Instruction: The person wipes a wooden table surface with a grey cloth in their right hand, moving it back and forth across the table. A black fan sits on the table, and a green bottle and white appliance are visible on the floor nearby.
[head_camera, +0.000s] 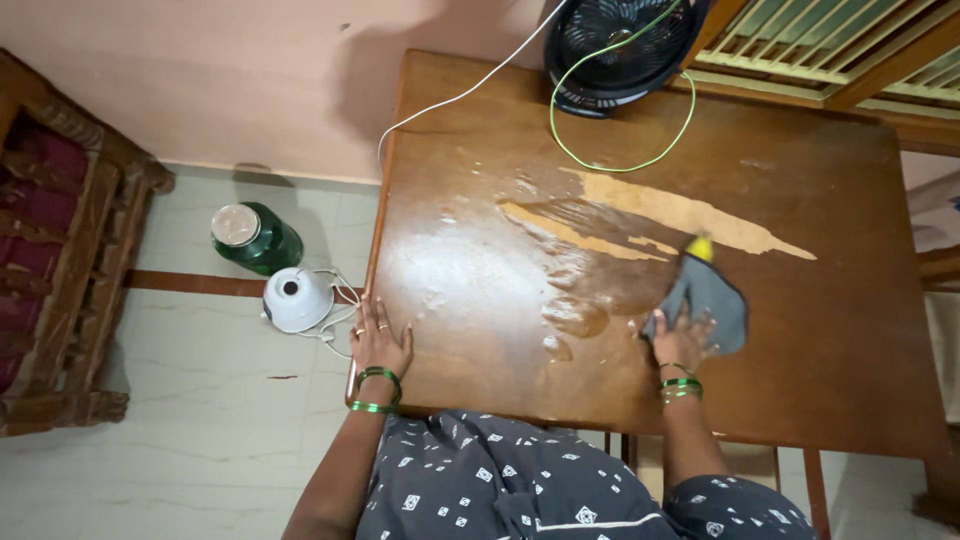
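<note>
Head view: I am pressing my right hand (684, 340), fingers spread, onto a soft, limp grey cloth (708, 300) just beyond it, best bunched mid-fold, while my left hand (380, 345) is lying flat on the wet table (830, 330).

My grey cloth (708, 300), crumpled with 1 yellow corner, lies flat on the wet wooden table (820, 200), right of frame centre.
</note>
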